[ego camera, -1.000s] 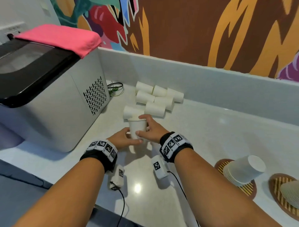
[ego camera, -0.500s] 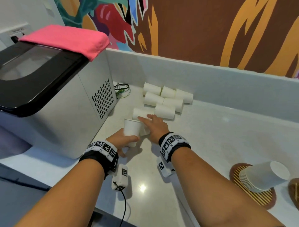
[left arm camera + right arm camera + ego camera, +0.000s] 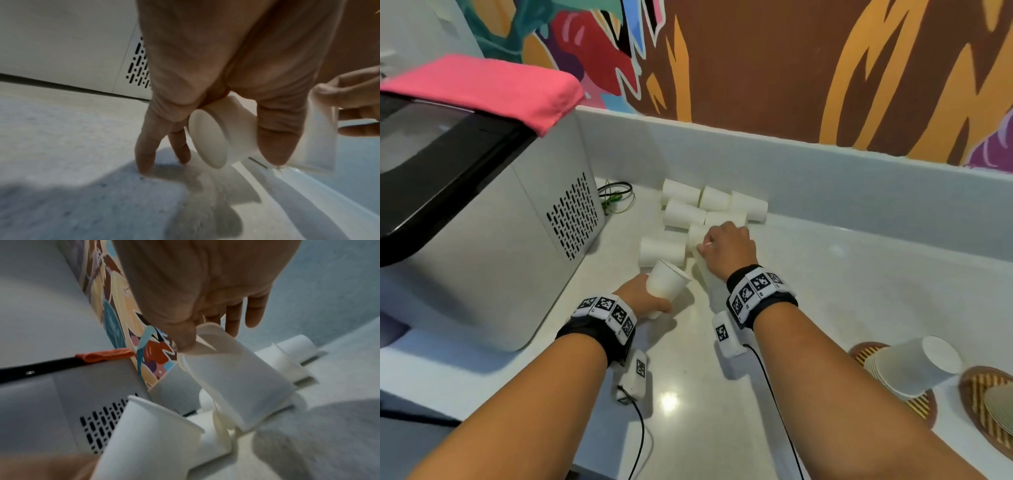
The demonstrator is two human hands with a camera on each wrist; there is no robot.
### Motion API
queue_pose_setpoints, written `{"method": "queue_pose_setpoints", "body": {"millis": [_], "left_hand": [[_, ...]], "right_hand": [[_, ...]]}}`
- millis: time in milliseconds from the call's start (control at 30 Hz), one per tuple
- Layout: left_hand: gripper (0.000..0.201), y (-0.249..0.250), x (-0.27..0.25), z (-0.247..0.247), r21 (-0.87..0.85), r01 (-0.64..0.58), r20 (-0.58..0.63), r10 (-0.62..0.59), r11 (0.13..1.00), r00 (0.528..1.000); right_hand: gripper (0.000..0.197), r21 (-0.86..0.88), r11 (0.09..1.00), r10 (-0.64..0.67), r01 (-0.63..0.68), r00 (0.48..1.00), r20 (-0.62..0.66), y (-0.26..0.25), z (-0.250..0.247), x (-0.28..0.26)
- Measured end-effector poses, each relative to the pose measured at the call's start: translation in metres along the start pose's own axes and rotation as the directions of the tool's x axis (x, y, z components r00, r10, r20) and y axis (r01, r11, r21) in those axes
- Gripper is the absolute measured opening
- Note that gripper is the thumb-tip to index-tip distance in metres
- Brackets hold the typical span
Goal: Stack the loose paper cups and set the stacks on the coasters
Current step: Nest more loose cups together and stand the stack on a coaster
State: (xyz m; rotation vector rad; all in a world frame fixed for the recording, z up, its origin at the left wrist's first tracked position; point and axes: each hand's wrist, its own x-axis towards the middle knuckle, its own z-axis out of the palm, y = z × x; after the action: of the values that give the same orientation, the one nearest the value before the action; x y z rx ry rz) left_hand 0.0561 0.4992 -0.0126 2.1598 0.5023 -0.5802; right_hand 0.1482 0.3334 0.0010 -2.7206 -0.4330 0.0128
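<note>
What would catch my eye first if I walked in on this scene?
Probably the two hands at the middle of the white counter: the left hand holds a paper cup tilted, mouth up, while the right hand pinches the rim of another cup from the pile of loose cups lying on their sides. Behind them, a colourful mural fills the wall.

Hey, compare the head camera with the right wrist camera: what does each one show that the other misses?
Only the head view shows the finished cup stack tipped on a coaster at the right, and the green wire coil by the machine. Only the right wrist view shows the right hand pinching the rim of a loose cup. Both show the cup held by the left hand, the pink towel and the vented machine.
</note>
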Motion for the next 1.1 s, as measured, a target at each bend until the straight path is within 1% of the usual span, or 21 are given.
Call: {"method": "queue_pose_setpoints", "body": {"millis": [67, 100, 167, 200, 233, 333, 367, 400, 467, 500, 567, 633, 667, 700, 767, 833, 900, 1000, 1100], "left_hand": [[0.07, 0.005, 0.007, 0.003, 0.031, -0.045, -0.014, 0.045, 0.999, 0.999], [0.069, 0.006, 0.01, 0.005, 0.036, -0.057, -0.011, 0.057, 0.998, 0.998], [0.067, 0.009, 0.016, 0.008, 0.023, -0.069, -0.02, 0.07, 0.997, 0.997], [0.071, 0.01, 0.018, 0.01, 0.014, -0.078, -0.023, 0.079, 0.997, 0.997], [0.076, 0.008, 0.023, 0.011, -0.007, -0.092, -0.02, 0.092, 0.996, 0.996], [0.074, 0.001, 0.036, 0.01, -0.089, -0.101, -0.03, 0.099, 0.991, 0.995], [0.072, 0.001, 0.036, 0.007, -0.112, -0.089, -0.042, 0.085, 0.99, 0.996], [0.07, 0.004, 0.031, 0.003, -0.118, -0.076, -0.061, 0.069, 0.99, 0.996], [0.066, 0.007, 0.022, -0.004, -0.085, -0.067, -0.093, 0.059, 0.994, 0.994], [0.061, 0.007, 0.021, -0.007, -0.065, -0.052, -0.094, 0.045, 0.997, 0.995], [0.049, 0.005, 0.018, -0.011, -0.047, -0.03, -0.087, 0.026, 0.998, 0.996], [0.045, 0.002, 0.018, -0.012, -0.04, -0.009, -0.08, 0.006, 0.999, 0.997], [0.044, 0.001, 0.018, -0.013, -0.018, -0.006, -0.075, 0.005, 1.0, 0.997], [0.043, 0.0, 0.018, -0.012, 0.001, -0.006, -0.069, 0.006, 1.0, 0.998], [0.041, 0.001, 0.018, -0.012, 0.014, -0.011, -0.062, 0.012, 1.0, 0.998], [0.04, -0.001, 0.02, -0.011, 0.018, -0.023, -0.054, 0.024, 1.0, 0.998], [0.041, -0.003, 0.022, -0.01, 0.015, -0.025, -0.049, 0.025, 1.0, 0.999], [0.042, -0.005, 0.026, -0.01, -0.009, -0.011, -0.044, 0.01, 1.0, 0.999], [0.044, -0.005, 0.028, -0.01, -0.007, -0.007, -0.036, 0.007, 1.0, 0.999]], "right_hand": [[0.021, 0.167, 0.986, 0.034, -0.023, 0.998, -0.062, -0.001, -0.014, 0.004], [0.02, 0.262, 0.965, 0.038, -0.016, 0.996, -0.079, -0.002, -0.017, 0.006], [0.017, 0.438, 0.899, 0.033, 0.006, 0.996, -0.082, -0.006, -0.02, 0.004], [0.018, 0.493, 0.87, 0.033, 0.004, 0.997, -0.067, -0.009, -0.019, 0.002], [0.019, 0.512, 0.859, 0.019, 0.003, 0.999, -0.039, -0.011, -0.017, 0.0], [0.03, 0.4, 0.916, -0.086, 0.034, 0.99, 0.111, -0.016, -0.009, -0.006], [0.033, 0.396, 0.917, -0.106, 0.049, 0.987, 0.123, -0.017, -0.006, -0.005], [0.033, 0.421, 0.906, -0.098, 0.044, 0.989, 0.109, -0.017, -0.003, -0.003], [0.032, 0.47, 0.883, -0.032, 0.009, 0.999, 0.04, -0.012, 0.004, 0.006], [0.031, 0.443, 0.896, -0.015, 0.009, 1.0, 0.009, -0.009, 0.008, 0.013], [0.034, 0.265, 0.964, -0.043, 0.035, 0.999, 0.027, 0.001, 0.018, 0.023], [0.055, 0.058, 0.995, -0.088, 0.081, 0.988, 0.124, 0.009, 0.032, 0.028], [0.066, -0.006, 0.995, -0.098, 0.1, 0.982, 0.164, 0.011, 0.038, 0.029], [0.074, -0.046, 0.992, -0.108, 0.118, 0.976, 0.189, 0.01, 0.044, 0.03], [0.082, -0.109, 0.982, -0.126, 0.154, 0.965, 0.228, 0.008, 0.053, 0.032], [0.08, -0.191, 0.961, -0.142, 0.198, 0.952, 0.272, 0.004, 0.056, 0.033], [0.07, -0.256, 0.942, -0.145, 0.218, 0.95, 0.277, 0.004, 0.057, 0.033], [0.058, -0.323, 0.925, -0.143, 0.198, 0.972, 0.186, 0.006, 0.055, 0.031], [0.04, -0.346, 0.925, -0.141, 0.159, 0.987, 0.076, 0.006, 0.047, 0.028]]}}
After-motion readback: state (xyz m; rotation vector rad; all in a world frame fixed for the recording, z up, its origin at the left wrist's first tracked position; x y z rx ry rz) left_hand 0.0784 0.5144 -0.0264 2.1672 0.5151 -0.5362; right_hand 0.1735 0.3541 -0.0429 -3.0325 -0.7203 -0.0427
